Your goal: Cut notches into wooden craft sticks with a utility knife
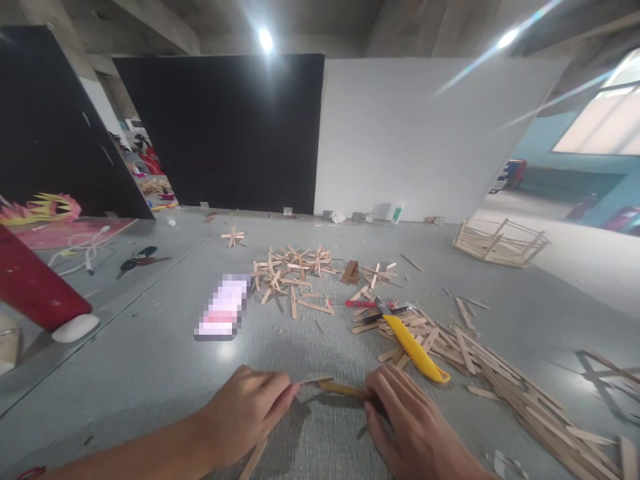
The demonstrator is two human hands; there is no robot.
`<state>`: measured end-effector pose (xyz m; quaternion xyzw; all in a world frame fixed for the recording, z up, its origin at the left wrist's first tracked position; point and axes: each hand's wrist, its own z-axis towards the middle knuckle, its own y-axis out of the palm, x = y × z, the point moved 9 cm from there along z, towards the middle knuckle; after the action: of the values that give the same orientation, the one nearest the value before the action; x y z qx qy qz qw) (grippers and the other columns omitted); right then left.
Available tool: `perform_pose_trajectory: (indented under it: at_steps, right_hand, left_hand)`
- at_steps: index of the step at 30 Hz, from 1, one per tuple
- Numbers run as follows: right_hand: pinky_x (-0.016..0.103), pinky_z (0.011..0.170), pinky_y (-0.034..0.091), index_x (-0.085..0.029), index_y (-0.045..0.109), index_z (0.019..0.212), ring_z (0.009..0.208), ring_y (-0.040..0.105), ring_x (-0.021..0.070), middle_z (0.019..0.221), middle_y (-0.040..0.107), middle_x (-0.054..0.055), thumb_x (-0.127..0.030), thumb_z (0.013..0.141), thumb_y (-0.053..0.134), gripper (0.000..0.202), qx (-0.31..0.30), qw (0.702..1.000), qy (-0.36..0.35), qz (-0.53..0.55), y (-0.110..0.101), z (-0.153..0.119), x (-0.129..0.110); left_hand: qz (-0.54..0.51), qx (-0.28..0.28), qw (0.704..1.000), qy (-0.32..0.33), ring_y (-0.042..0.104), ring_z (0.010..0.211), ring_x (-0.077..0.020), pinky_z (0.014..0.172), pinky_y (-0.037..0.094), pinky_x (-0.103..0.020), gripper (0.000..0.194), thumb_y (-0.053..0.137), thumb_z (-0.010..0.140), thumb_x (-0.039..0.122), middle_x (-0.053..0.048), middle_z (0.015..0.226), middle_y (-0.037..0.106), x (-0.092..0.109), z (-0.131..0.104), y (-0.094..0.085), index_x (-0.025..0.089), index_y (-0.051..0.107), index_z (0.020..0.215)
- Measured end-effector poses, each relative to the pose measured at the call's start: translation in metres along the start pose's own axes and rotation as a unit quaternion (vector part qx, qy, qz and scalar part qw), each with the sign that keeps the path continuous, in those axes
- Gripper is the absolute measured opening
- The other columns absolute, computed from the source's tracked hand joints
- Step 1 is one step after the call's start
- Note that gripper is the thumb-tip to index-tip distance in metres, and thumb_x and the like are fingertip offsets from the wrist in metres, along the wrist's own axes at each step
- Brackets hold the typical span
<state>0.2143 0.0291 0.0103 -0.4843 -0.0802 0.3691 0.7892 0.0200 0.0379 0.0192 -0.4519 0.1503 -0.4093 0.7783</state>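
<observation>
Near the front of the grey table, my left hand [253,407] is closed in a pinch on a thin wooden craft stick [317,379], whose end points right. Facing it, my right hand [407,423] is closed around a yellow-brown, flat, stick-like piece [347,390] that points left. The tips of the two pieces overlap in view; whether they touch I cannot tell. Another craft stick [254,460] lies below my left wrist. Beyond my right hand, a yellow utility knife [415,348] rests on loose craft sticks [467,350].
Star-shaped bundles of craft sticks [295,263] lie at mid-table. A phone [223,310], a red cylinder [35,283], a white mouse-shaped object [75,328] and keys [137,259] are to the left. A stick frame [500,243] stands at the right. Black [225,133] and white panels [415,133] close the back.
</observation>
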Motion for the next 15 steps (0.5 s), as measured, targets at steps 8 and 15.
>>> perform_pose_trajectory:
  at_steps: [8,15]
  right_hand:
    - [0.031,0.074,0.055,-0.021,0.061,0.114,0.081,0.064,0.0202,0.092,0.069,0.005,-0.015,0.106,0.047,0.017,-0.113,0.982,-0.135,0.067,0.003,0.006,-0.037]
    - [0.038,0.096,0.055,-0.022,0.068,0.11,0.107,0.066,0.0241,0.116,0.07,0.009,-0.012,0.097,0.056,0.02,-0.094,0.99,-0.059,0.083,-0.006,0.013,-0.021]
  left_hand:
    - [0.098,0.032,0.993,0.052,0.056,0.042,-0.0136,0.047,0.031,-0.034,0.047,0.03,0.113,0.01,0.005,0.055,0.056,0.007,-0.005,0.002,0.021,0.052,0.073]
    - [0.137,0.032,0.986,0.085,0.057,0.044,-0.0135,0.047,0.032,-0.032,0.043,0.031,0.108,0.003,0.004,0.056,0.057,0.013,-0.005,0.003,0.021,0.054,0.077]
